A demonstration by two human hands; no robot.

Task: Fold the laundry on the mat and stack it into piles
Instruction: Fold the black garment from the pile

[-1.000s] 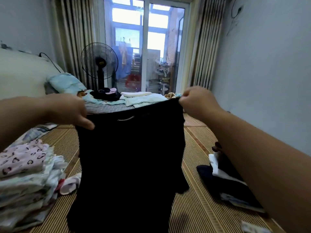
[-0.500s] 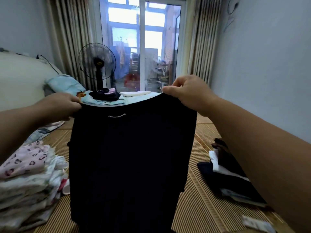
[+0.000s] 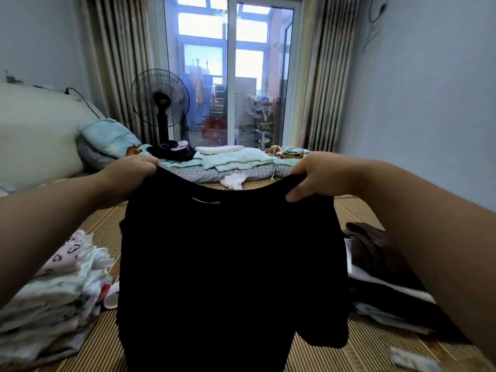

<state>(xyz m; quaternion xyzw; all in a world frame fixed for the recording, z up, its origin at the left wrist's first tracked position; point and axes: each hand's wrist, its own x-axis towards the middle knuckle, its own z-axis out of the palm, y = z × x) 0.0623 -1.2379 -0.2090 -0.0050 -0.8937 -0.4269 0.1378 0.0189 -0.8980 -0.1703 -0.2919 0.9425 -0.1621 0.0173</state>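
I hold a black shirt [image 3: 230, 269] up in front of me, spread wide and hanging down over the woven mat [image 3: 362, 345]. My left hand [image 3: 131, 173] grips its top left shoulder and my right hand [image 3: 311, 175] grips its top right shoulder. A small white loop shows at the neckline. On the mat at the left stands a tall pile of folded light clothes [image 3: 53, 296] with a pink heart-print piece on top. At the right lies a pile of dark and white folded clothes [image 3: 381, 275], partly hidden by my right arm.
Beyond the mat lies folded pale green bedding [image 3: 233, 159] on a grey quilt, with a small white cloth [image 3: 233, 181] at its edge. A standing fan [image 3: 160, 103] and a glass door are behind. A pillow [image 3: 107, 138] rests at the back left.
My hands moved further apart, so the shirt is stretched wider, and its neckline now sags between them. The view tilted up slightly.
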